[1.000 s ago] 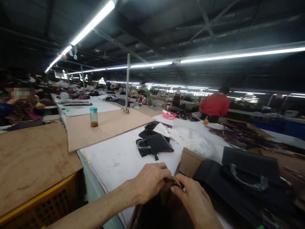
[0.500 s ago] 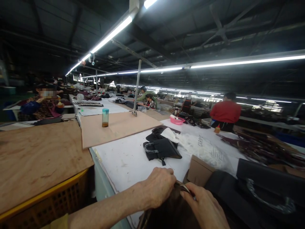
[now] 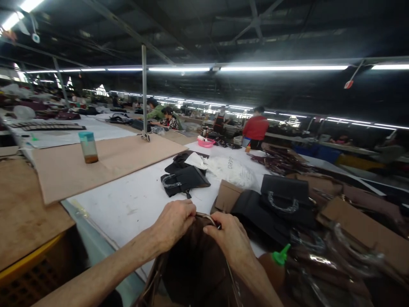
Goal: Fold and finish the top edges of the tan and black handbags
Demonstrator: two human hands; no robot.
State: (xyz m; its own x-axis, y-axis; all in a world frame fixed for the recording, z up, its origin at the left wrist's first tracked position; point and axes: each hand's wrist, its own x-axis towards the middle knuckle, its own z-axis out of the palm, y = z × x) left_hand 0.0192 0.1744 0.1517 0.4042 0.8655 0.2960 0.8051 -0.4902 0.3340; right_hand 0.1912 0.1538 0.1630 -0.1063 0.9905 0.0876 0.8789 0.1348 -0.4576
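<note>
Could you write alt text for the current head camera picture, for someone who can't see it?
A person's left hand and right hand grip the rim of an open brown bag. Black handbags lie on the white worktable ahead, a teal-lidded jar stands to the left, and a co-worker in red stands farther back.

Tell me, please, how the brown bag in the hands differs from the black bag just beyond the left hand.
The brown bag is held at its edge by the left hand and right hand, while the black bag lies untouched on the white table. The brown bag gapes, its dark inside showing; the black bag lies flat, its outside and wrapped handle showing. Both are dark-toned.
</note>
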